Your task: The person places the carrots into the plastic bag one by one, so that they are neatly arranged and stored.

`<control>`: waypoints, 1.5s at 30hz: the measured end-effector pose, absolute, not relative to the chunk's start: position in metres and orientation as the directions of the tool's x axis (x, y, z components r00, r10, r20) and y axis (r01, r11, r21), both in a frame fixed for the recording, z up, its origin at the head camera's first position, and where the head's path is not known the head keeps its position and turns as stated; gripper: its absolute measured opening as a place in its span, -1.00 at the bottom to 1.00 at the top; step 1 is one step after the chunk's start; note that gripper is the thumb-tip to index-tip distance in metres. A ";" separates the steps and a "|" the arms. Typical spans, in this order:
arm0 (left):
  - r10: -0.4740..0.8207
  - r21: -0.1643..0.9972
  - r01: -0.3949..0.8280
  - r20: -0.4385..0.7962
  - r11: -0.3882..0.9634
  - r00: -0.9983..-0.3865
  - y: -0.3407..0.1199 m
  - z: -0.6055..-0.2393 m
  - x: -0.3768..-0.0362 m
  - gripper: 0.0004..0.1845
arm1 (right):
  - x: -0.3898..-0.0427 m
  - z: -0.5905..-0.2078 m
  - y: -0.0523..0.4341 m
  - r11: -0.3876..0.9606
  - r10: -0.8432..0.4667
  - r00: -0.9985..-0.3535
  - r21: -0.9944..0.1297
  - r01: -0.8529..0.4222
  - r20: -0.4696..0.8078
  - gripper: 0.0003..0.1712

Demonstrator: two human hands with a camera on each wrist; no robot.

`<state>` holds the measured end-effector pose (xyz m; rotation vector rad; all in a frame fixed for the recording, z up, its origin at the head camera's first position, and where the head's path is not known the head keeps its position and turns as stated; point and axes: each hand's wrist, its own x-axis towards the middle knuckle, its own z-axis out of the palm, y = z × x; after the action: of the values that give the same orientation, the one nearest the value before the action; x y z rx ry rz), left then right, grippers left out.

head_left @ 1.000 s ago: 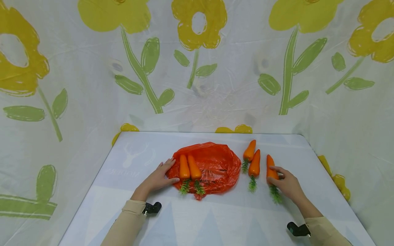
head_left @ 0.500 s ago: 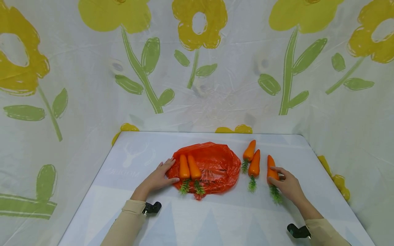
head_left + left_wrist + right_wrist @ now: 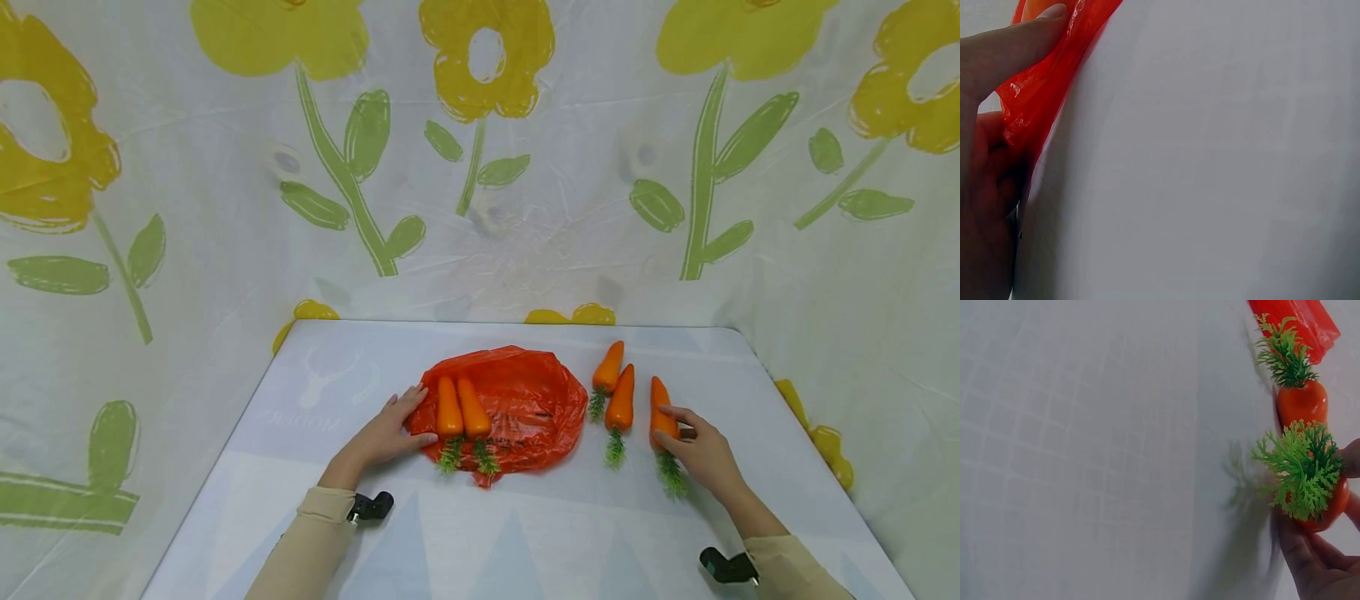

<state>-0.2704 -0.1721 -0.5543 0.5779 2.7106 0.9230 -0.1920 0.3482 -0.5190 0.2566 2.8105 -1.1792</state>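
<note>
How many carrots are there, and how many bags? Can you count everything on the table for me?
Carrots lying on the orange bag: 2
Carrots on the table beside the bag: 3
Orange plastic bags: 1
Total: 5 carrots and 1 bag, 6 things.

Under the left hand (image 3: 386, 435) lies a thin orange plastic bag (image 3: 525, 408), crinkled and glossy, catching light along its creases where the fingers press its edge. The carrot (image 3: 662, 418) in the right hand (image 3: 701, 454) looks like smooth moulded plastic with a slight sheen, and its green top (image 3: 1300, 469) is stiff, feathery plastic fronds. The other carrots (image 3: 461, 408) beside each hand share that same finish. The table covering (image 3: 480, 542) beneath both hands is matt, pale and faintly woven. The flowered backdrop (image 3: 480, 167) beyond the hands seems thin wrinkled sheeting.
</note>
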 end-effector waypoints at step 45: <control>0.433 0.623 0.289 -0.089 0.727 -0.897 -0.172 -0.554 -0.272 0.04 | -0.188 -0.510 0.328 0.663 0.052 -0.999 -0.747 0.043 -0.011 -0.35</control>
<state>-0.2719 -0.1725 -0.5543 0.5735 2.7024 0.9183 -0.1880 0.3281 -0.5101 0.0828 2.8752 -1.2907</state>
